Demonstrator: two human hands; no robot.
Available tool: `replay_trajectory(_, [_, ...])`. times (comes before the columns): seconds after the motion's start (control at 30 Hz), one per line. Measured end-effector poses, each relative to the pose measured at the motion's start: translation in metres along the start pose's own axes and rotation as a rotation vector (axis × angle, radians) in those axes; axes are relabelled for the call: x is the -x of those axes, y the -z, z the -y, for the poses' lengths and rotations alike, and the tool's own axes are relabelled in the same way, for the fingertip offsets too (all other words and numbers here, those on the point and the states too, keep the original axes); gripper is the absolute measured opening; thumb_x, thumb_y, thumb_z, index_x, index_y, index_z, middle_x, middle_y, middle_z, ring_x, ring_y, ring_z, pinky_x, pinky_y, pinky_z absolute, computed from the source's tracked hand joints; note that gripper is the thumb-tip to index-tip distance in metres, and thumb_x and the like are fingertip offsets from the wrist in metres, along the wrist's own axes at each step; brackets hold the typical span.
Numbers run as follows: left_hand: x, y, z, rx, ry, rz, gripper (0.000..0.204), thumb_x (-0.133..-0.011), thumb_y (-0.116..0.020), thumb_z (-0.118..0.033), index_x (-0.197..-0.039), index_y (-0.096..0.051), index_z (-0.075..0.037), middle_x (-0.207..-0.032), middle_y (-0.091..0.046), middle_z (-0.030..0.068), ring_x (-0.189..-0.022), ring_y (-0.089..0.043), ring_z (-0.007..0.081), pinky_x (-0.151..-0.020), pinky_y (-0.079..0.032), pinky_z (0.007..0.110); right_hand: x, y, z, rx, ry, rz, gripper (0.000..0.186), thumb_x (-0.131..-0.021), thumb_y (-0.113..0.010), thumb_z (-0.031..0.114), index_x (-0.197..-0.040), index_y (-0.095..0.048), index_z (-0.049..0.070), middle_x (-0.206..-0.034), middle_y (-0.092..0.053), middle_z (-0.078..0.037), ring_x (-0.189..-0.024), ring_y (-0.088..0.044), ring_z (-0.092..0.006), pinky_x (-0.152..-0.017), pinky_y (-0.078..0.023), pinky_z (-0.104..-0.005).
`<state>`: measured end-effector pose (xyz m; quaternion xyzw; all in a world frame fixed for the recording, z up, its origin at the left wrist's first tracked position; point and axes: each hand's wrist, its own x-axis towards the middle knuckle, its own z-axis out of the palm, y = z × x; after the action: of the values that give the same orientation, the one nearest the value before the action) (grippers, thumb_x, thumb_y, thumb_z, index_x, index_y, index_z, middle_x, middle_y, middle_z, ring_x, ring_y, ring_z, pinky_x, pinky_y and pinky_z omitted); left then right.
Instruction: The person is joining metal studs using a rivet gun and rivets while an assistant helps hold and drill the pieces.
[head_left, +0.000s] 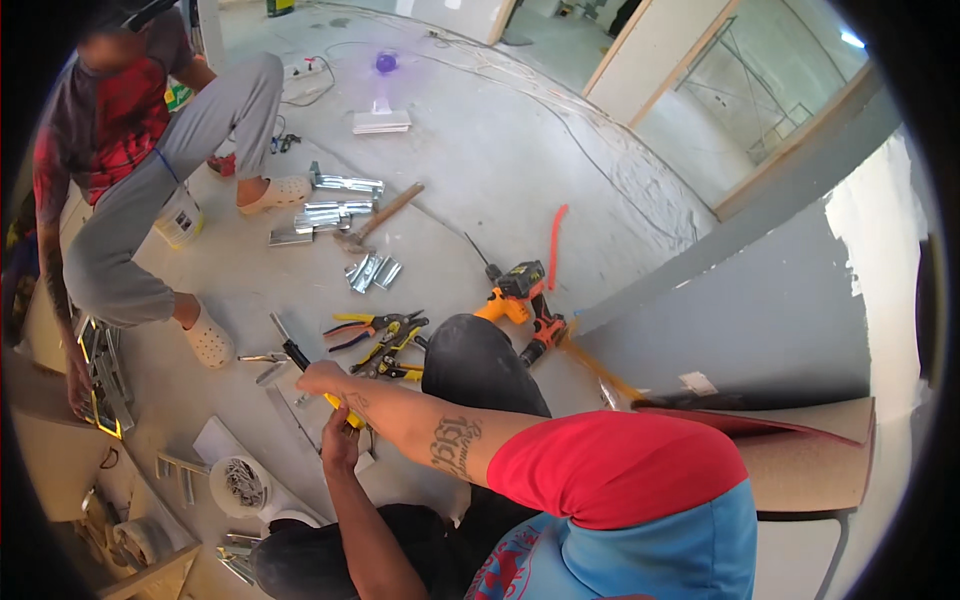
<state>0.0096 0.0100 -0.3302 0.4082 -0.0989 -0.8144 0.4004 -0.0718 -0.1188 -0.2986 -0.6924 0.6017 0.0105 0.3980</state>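
My right hand (pixel 322 378), at the end of my tattooed forearm, is closed round a black-and-yellow tool (pixel 297 352) with a metal tip. Just below it my left hand (pixel 343 428) grips the same tool's yellow handle; its fingers are partly hidden. Several snips and pliers (pixel 388 336) lie beside them on the floor (pixel 470 180). A long thin metal strip (pixel 295 408) lies under the hands. Nearer the left, a white bucket (pixel 240 485) holds small metal fasteners.
A co-worker (pixel 175 200) sits at the left, one hand by metal pieces (pixel 105 380). Cut metal channels (pixel 340 208), a hammer (pixel 380 218), two drills (pixel 510 305) and cables lie ahead. A grey wall (pixel 750 300) with a leaning board (pixel 800 460) is on the right.
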Motion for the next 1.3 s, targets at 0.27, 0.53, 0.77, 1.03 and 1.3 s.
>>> replay_trajectory(0.27, [-0.013, 0.011, 0.018, -0.14, -0.078, -0.174, 0.034, -0.093, -0.057, -0.016, -0.124, -0.052, -0.003, -0.116, -0.061, 0.0041, -0.101, -0.06, 0.0205, -0.092, -0.044, 0.037, 0.026, 0.004, -0.004, -0.242, -0.273, -0.113, 0.041, -0.082, -0.054, 0.034, -0.103, -0.069, 0.002, -0.108, -0.067, -0.018, -0.101, -0.064, -0.0348, -0.086, -0.051, -0.0447])
replay_trajectory(0.53, [0.001, -0.041, 0.011, 0.194, -0.04, 0.086, 0.04, -0.098, -0.043, -0.035, -0.127, -0.05, -0.008, -0.118, -0.06, 0.0051, -0.107, -0.056, 0.023, -0.098, -0.037, 0.038, -0.006, -0.001, -0.029, -0.168, -0.132, -0.038, 0.037, -0.074, -0.061, 0.031, -0.093, -0.071, 0.001, -0.094, -0.069, -0.02, -0.088, -0.067, -0.0368, -0.076, -0.052, -0.045])
replay_trajectory(0.77, [-0.02, 0.023, 0.015, -0.081, -0.054, -0.255, 0.04, -0.094, -0.055, -0.037, -0.114, -0.053, -0.002, -0.099, -0.063, 0.0109, -0.09, -0.062, 0.024, -0.077, -0.051, 0.037, -0.004, 0.046, 0.014, -0.822, -0.186, 0.139, 0.048, -0.067, -0.074, 0.044, -0.082, -0.065, -0.001, -0.069, -0.058, -0.013, -0.063, -0.055, -0.0258, -0.058, -0.045, -0.0426])
replay_trajectory(1.03, [-0.023, 0.009, 0.015, -0.267, -0.037, -0.483, 0.039, -0.089, -0.066, -0.03, -0.107, -0.053, 0.002, -0.084, -0.063, 0.0128, -0.069, -0.064, 0.0235, -0.059, -0.055, 0.033, -0.037, 0.021, 0.0, -0.557, 0.146, 0.137, 0.044, -0.072, -0.068, 0.038, -0.096, -0.065, 0.001, -0.078, -0.063, -0.017, -0.068, -0.06, -0.0326, -0.059, -0.047, -0.0455])
replay_trajectory(1.3, [-0.012, 0.019, 0.006, -0.135, -0.004, -0.286, 0.051, -0.089, -0.06, -0.05, -0.118, -0.053, -0.007, -0.103, -0.063, 0.0086, -0.091, -0.062, 0.0228, -0.081, -0.05, 0.041, -0.041, -0.033, -0.003, -0.018, 0.103, 0.094, 0.03, -0.073, -0.063, 0.029, -0.093, -0.073, 0.01, -0.094, -0.069, -0.017, -0.087, -0.068, -0.0332, -0.071, -0.053, -0.044])
